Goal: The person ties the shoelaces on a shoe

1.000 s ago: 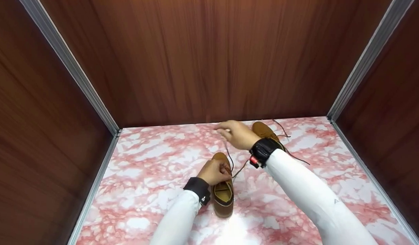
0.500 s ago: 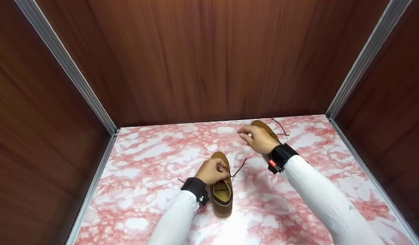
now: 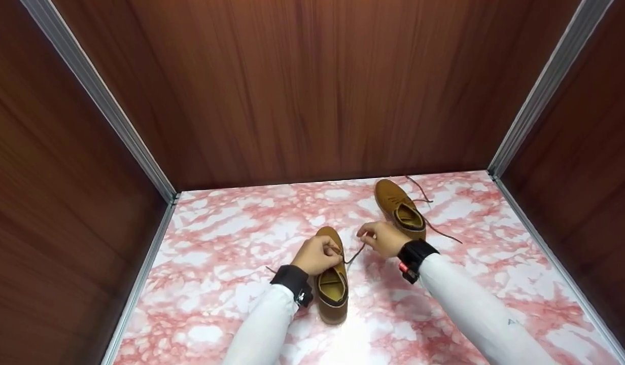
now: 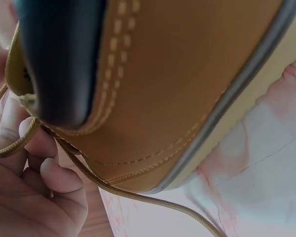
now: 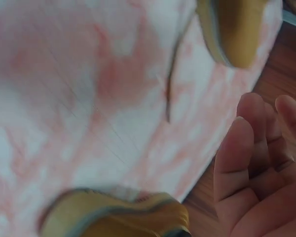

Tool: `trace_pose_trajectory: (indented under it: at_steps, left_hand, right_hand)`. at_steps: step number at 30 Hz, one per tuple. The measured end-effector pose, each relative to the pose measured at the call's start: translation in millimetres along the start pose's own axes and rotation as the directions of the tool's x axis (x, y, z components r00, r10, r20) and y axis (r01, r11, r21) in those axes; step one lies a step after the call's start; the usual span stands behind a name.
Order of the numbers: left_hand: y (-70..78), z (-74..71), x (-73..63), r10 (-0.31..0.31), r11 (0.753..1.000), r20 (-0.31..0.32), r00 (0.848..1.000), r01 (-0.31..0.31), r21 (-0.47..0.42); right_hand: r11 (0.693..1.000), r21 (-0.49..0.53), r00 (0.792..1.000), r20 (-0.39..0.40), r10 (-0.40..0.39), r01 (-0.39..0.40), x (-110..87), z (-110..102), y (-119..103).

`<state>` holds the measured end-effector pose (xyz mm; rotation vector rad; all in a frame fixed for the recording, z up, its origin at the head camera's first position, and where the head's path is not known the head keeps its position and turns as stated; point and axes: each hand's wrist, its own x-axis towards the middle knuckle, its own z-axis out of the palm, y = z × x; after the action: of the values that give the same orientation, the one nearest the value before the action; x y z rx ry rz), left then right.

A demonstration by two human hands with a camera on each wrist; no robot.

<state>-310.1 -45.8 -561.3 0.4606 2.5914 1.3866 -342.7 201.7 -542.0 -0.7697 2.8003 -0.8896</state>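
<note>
Near shoe: brown leather shoe (image 3: 332, 290), just below center of the head view, upright on its sole, toe pointing up the frame.
Lace: shoelace (image 3: 354, 256) runs from the near shoe's front toward its right; in the left wrist view it loops by the fingers at left, a length trailing lower right.
Left hand: left hand (image 3: 316, 255) over the near shoe's lacing, thumb and fingertips pinching the shoelace.
Right hand: right hand (image 3: 383, 238) right of center, between the two shoes, nothing gripped; fingers loosely bent, tips near the shoelace's end. Right wrist view shows that end apart from the fingers.
Far shoe: second shoe (image 3: 397, 204), right of center and higher in frame, toe angled upper left, loose lace ends (image 3: 443, 234) out to its right.
Loose strand: thin strand (image 3: 270, 269) poking out left of the left wrist; its join is hidden.
Wrists: black bands (image 3: 418, 253) on both, a red piece (image 3: 404, 267) on the right one; white sleeves (image 3: 477, 296).
Ground: pink-and-white marbled surface (image 3: 211, 299).
Walls: reddish-brown wood-grain panels (image 3: 312, 91) at back and sides, grey metal strips (image 3: 541, 88) at the corners.
</note>
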Motion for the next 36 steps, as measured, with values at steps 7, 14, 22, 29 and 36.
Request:
trace_pose_trajectory:
  at_steps: [7, 14, 22, 29, 36]
  left_hand:
    - [1.8, 1.5, -1.8, -0.013, 1.000, -0.007, 1.000, 0.013, -0.007]
    - [4.3, 3.2, -2.0, -0.012, 0.999, -0.015, 1.000, 0.011, -0.031]
    - [3.2, 2.2, -2.7, -0.010, 0.998, -0.025, 1.000, 0.008, -0.067]
    - [0.6, 2.0, -4.3, -0.036, 0.997, -0.034, 0.999, 0.034, -0.076]
    - [-1.9, 3.3, -3.0, -0.032, 0.991, -0.028, 0.999, 0.028, -0.130]
  right_hand:
    - [0.995, -0.072, 0.994, 0.092, -0.059, 0.066, -5.8, 32.6, 8.7]
    - [0.979, -0.178, 0.995, 0.043, -0.090, 0.097, -11.7, 59.6, 26.0]
    - [0.981, -0.192, 0.996, -0.078, -0.051, 0.035, -14.3, 74.8, 32.3]
    - [0.971, -0.238, 0.982, -0.177, -0.067, 0.024, -19.3, 85.5, 29.3]
    - [0.970, -0.244, 0.972, -0.227, -0.066, 0.009, -23.3, 90.4, 26.4]
